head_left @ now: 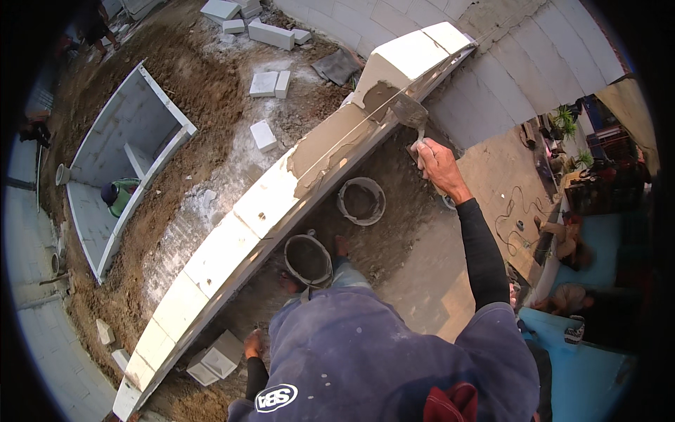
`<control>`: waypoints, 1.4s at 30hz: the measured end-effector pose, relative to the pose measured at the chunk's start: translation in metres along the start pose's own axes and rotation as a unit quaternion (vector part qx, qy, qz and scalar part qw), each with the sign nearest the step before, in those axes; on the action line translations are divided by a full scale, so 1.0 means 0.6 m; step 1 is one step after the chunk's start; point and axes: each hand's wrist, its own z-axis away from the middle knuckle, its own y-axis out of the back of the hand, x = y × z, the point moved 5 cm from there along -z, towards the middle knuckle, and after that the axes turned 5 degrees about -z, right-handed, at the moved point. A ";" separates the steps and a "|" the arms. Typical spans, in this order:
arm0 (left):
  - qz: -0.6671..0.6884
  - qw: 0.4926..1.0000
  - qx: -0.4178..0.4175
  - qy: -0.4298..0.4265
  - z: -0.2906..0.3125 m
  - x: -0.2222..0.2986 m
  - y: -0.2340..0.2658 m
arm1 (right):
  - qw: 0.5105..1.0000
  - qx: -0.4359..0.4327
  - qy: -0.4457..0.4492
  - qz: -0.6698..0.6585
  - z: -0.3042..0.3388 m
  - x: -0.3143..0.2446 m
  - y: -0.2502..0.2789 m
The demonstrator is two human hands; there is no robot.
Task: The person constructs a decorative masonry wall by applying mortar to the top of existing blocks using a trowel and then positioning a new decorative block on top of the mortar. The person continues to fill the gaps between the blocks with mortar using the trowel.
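Observation:
My right hand [437, 167] is closed around the handle of a trowel [409, 111]. The trowel's blade, smeared with grey mortar, is at the top of a low wall of pale blocks [223, 252]. Wet mortar [330, 144] coats part of the wall top, up to a raised block [406, 58] at the far end. A thin string runs along the wall. My left hand [254, 343] hangs low beside loose pale blocks [223, 354]; its fingers are too small and shaded to read.
Two buckets of grey mix stand on my side of the wall, one farther [341, 204], one nearer [287, 261]. Beyond it lie loose blocks [271, 35] on soil. A person in green [123, 195] is inside a block-walled pit [126, 130]. Cable [500, 224] lies right.

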 end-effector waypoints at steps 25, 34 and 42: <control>-0.052 0.928 -0.173 0.327 0.262 0.219 0.189 | 0.893 -0.055 -0.279 0.349 0.073 1.065 -0.358; -0.028 0.906 -0.164 0.389 0.325 0.254 0.185 | 0.895 -0.020 -0.232 0.381 -0.020 1.237 -0.487; 0.018 0.912 -0.154 0.379 0.336 0.259 0.202 | 0.925 -0.199 -0.236 0.220 0.026 1.244 -0.537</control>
